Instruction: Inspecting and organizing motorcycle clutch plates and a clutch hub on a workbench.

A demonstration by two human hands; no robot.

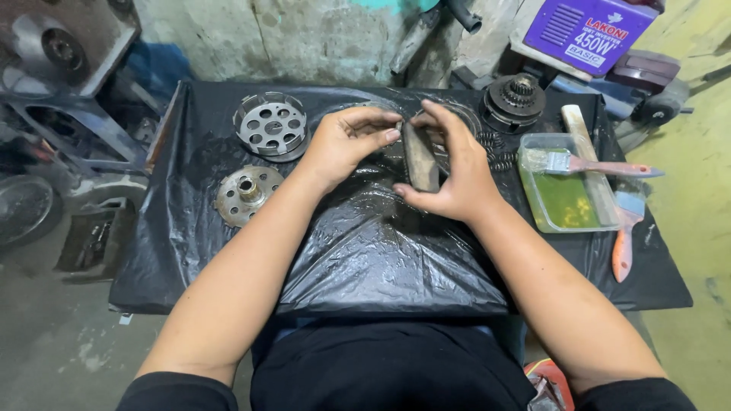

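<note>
Between hands: bar (419, 158), long axis 12–6 o'clock; R hand (449, 167) pinching it, L hand (346, 141) curled at 9, touching top.

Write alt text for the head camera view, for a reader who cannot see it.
Two bare hands, left hand and right hand, grip a stack of thin metal plates on edge over a table covered in black plastic sheet. A perforated metal drum lies left; a tray of green liquid with a paintbrush sits right.
</note>
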